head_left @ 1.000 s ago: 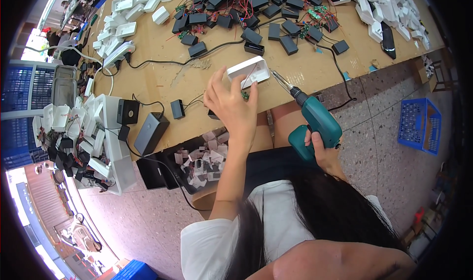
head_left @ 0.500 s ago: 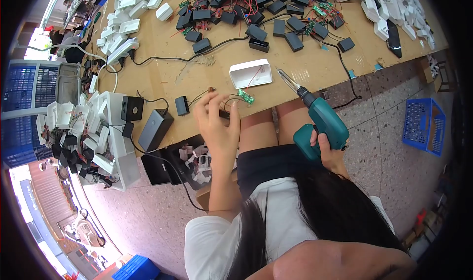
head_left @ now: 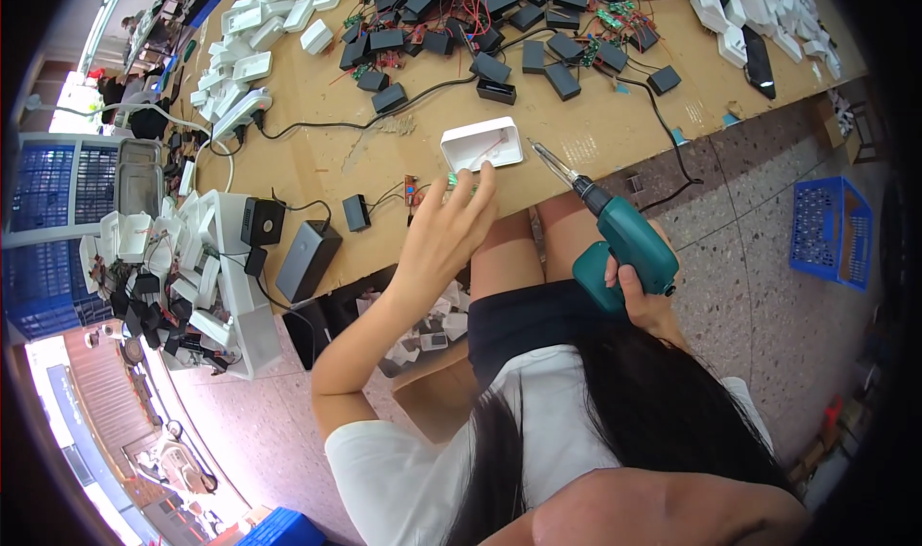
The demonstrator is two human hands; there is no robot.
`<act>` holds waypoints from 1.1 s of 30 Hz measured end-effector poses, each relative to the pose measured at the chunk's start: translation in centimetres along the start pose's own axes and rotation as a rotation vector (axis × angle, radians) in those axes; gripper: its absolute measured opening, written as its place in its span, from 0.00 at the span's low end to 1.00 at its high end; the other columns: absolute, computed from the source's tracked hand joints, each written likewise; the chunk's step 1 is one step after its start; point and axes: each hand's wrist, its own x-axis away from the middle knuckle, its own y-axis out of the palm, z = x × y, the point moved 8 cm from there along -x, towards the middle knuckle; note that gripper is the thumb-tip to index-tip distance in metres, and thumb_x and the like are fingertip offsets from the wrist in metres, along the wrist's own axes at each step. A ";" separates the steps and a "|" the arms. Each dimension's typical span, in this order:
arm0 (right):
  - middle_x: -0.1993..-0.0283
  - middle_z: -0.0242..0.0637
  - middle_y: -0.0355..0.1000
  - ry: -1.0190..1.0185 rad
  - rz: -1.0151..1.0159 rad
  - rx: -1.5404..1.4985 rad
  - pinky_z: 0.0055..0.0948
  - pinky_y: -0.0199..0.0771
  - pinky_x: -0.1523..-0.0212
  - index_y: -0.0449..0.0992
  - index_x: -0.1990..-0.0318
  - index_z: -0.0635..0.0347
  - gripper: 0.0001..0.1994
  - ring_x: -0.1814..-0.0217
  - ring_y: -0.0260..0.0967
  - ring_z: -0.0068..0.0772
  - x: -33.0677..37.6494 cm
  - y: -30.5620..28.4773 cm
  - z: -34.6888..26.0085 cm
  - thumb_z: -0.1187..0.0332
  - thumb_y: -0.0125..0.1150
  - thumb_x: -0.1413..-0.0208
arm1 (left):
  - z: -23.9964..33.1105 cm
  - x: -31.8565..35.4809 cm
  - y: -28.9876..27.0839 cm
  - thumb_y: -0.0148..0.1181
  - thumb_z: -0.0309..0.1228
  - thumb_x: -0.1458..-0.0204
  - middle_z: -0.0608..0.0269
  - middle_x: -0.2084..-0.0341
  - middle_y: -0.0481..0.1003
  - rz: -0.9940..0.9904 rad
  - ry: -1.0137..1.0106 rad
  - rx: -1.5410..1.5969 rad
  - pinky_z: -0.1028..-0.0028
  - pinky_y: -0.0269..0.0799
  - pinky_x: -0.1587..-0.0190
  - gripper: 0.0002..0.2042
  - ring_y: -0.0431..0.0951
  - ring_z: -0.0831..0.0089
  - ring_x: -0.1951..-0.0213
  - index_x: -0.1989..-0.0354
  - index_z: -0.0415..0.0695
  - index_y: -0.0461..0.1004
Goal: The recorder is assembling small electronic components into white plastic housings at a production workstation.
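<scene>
My left hand (head_left: 449, 221) reaches over the near edge of the table, its fingers stretched out and apart. Its fingertips lie at the near side of a small open white plastic case (head_left: 465, 146), which has a thin red wire inside. Whether they touch the case I cannot tell. The hand mostly covers a green circuit board (head_left: 453, 178). Left of it lie a small orange-red board (head_left: 411, 191) and a wired black block (head_left: 356, 213). My right hand (head_left: 647, 308) is closed round the handle of a green cordless screwdriver (head_left: 634, 237), whose bit points up-left, just right of the case.
Black boxes (head_left: 490, 68) with red wires and boards are heaped at the back. White cases (head_left: 252, 66) lie back left, more (head_left: 730, 42) back right. A black cable (head_left: 375, 114) crosses the table. A white bin (head_left: 252, 311) stands left, a blue crate (head_left: 831, 234) on the floor right.
My left hand has moved right and forward, from beside the green board to over it and up to the white case. My right hand keeps the screwdriver in nearly the same place.
</scene>
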 end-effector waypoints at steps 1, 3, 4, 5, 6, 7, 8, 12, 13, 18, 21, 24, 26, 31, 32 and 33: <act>0.69 0.37 0.76 -0.007 -0.003 0.010 0.35 0.74 0.57 0.78 0.56 0.68 0.12 0.61 0.73 0.35 0.1 -0.4 -0.3 0.66 0.65 0.40 | 0.0 -0.4 -0.3 0.59 0.32 0.46 0.60 0.36 0.68 0.001 0.005 -0.002 0.66 0.69 0.44 0.19 0.72 0.67 0.42 0.45 0.47 0.74; 0.69 0.37 0.76 -0.015 0.001 0.018 0.35 0.74 0.57 0.78 0.56 0.68 0.13 0.61 0.73 0.35 0.2 -1.2 -0.4 0.66 0.66 0.40 | -0.4 -1.3 -0.7 0.59 0.32 0.46 0.59 0.39 0.70 -0.004 -0.001 0.019 0.68 0.71 0.47 0.16 0.74 0.66 0.46 0.49 0.47 0.73; 0.68 0.38 0.76 0.001 0.006 0.014 0.34 0.74 0.58 0.78 0.55 0.68 0.13 0.62 0.73 0.34 0.3 -1.7 -0.2 0.66 0.65 0.40 | -0.5 -1.7 -0.4 0.59 0.32 0.46 0.59 0.39 0.70 -0.002 0.005 0.016 0.68 0.71 0.47 0.16 0.74 0.66 0.46 0.49 0.47 0.73; 0.67 0.38 0.76 0.017 0.010 0.010 0.34 0.74 0.59 0.78 0.55 0.69 0.13 0.63 0.73 0.34 0.4 -2.2 0.0 0.66 0.65 0.39 | -0.7 -2.0 0.0 0.61 0.30 0.48 0.59 0.42 0.71 0.020 0.022 0.117 0.68 0.73 0.51 0.15 0.75 0.67 0.48 0.51 0.47 0.72; 0.67 0.38 0.76 0.018 0.017 0.009 0.34 0.74 0.59 0.78 0.55 0.69 0.13 0.63 0.73 0.34 0.4 -2.6 0.1 0.66 0.65 0.39 | -1.0 -2.5 -0.2 0.62 0.28 0.50 0.60 0.44 0.72 0.041 0.041 0.218 0.68 0.74 0.55 0.16 0.77 0.67 0.51 0.52 0.47 0.71; 0.67 0.39 0.76 0.010 0.023 0.004 0.33 0.74 0.60 0.78 0.54 0.69 0.13 0.64 0.73 0.32 0.4 -3.1 0.2 0.66 0.65 0.39 | -1.5 -2.8 -0.4 0.62 0.28 0.50 0.60 0.44 0.72 0.041 0.047 0.218 0.68 0.74 0.55 0.16 0.77 0.67 0.51 0.52 0.47 0.71; 0.66 0.39 0.76 0.002 0.029 -0.001 0.32 0.74 0.61 0.78 0.54 0.70 0.14 0.66 0.73 0.31 0.5 -3.5 0.2 0.67 0.65 0.39 | -2.2 -3.0 -0.4 0.63 0.25 0.49 0.60 0.47 0.73 -0.006 0.048 0.410 0.66 0.76 0.56 0.15 0.78 0.63 0.53 0.53 0.46 0.72; 0.67 0.38 0.75 0.004 0.052 -0.040 0.31 0.73 0.62 0.77 0.54 0.70 0.13 0.68 0.73 0.29 0.3 -4.3 0.8 0.67 0.64 0.39 | -5.2 -3.8 1.0 0.63 0.19 0.46 0.60 0.52 0.73 0.060 -0.121 0.909 0.62 0.79 0.56 0.11 0.80 0.55 0.57 0.56 0.44 0.74; 0.66 0.39 0.74 0.018 0.058 -0.056 0.31 0.73 0.63 0.77 0.54 0.70 0.13 0.69 0.73 0.29 0.4 -4.4 1.0 0.67 0.64 0.39 | -5.6 -3.8 1.4 0.60 0.17 0.42 0.58 0.53 0.72 0.081 -0.155 1.042 0.64 0.79 0.54 0.10 0.79 0.54 0.57 0.54 0.43 0.76; 0.65 0.39 0.74 0.030 0.074 -0.065 0.30 0.73 0.65 0.77 0.53 0.70 0.13 0.70 0.73 0.28 0.0 -5.1 1.2 0.68 0.64 0.39 | -4.0 -3.5 2.4 0.61 0.16 0.46 0.54 0.51 0.71 0.054 -0.110 1.098 0.62 0.79 0.52 0.17 0.79 0.53 0.56 0.48 0.45 0.78; 0.65 0.39 0.74 0.033 0.069 -0.056 0.30 0.73 0.65 0.77 0.53 0.70 0.14 0.70 0.73 0.28 -0.2 -5.2 1.2 0.67 0.65 0.39 | -3.2 -3.5 1.8 0.63 0.17 0.48 0.54 0.49 0.70 0.063 -0.081 1.004 0.61 0.80 0.52 0.18 0.79 0.54 0.55 0.49 0.46 0.79; 0.65 0.39 0.74 0.080 0.083 -0.112 0.30 0.73 0.64 0.77 0.53 0.70 0.14 0.69 0.73 0.28 0.0 -5.0 1.9 0.67 0.65 0.38 | -2.7 -3.8 0.9 0.66 0.19 0.49 0.54 0.47 0.70 0.131 -0.039 0.857 0.61 0.81 0.53 0.17 0.79 0.54 0.54 0.50 0.47 0.79; 0.65 0.39 0.74 0.055 0.071 -0.086 0.31 0.73 0.63 0.77 0.53 0.70 0.14 0.68 0.73 0.28 0.0 -4.8 1.7 0.67 0.65 0.38 | -2.4 -3.7 0.2 0.67 0.21 0.49 0.55 0.47 0.70 0.166 -0.010 0.755 0.61 0.81 0.53 0.17 0.79 0.54 0.54 0.50 0.47 0.79; 0.65 0.38 0.74 0.047 0.068 -0.071 0.31 0.73 0.62 0.77 0.53 0.70 0.14 0.67 0.72 0.28 -0.1 -4.6 1.2 0.66 0.64 0.38 | -2.7 -4.4 0.2 0.70 0.33 0.46 0.58 0.50 0.73 0.075 -0.318 0.789 0.61 0.80 0.60 0.14 0.80 0.59 0.56 0.53 0.47 0.77; 0.65 0.39 0.74 0.048 0.060 -0.067 0.32 0.73 0.62 0.77 0.53 0.70 0.14 0.67 0.72 0.28 -0.1 -4.5 1.2 0.66 0.64 0.38 | -2.4 -4.6 0.5 0.70 0.33 0.46 0.58 0.50 0.73 0.077 -0.320 0.789 0.61 0.80 0.60 0.14 0.80 0.59 0.56 0.53 0.47 0.77; 0.65 0.39 0.74 0.046 0.060 -0.065 0.32 0.73 0.62 0.77 0.53 0.70 0.14 0.67 0.72 0.28 -0.1 -4.4 1.2 0.66 0.64 0.38 | -2.4 -4.8 0.3 0.69 0.34 0.45 0.61 0.54 0.73 0.163 -0.351 0.681 0.62 0.79 0.64 0.12 0.79 0.63 0.56 0.54 0.47 0.76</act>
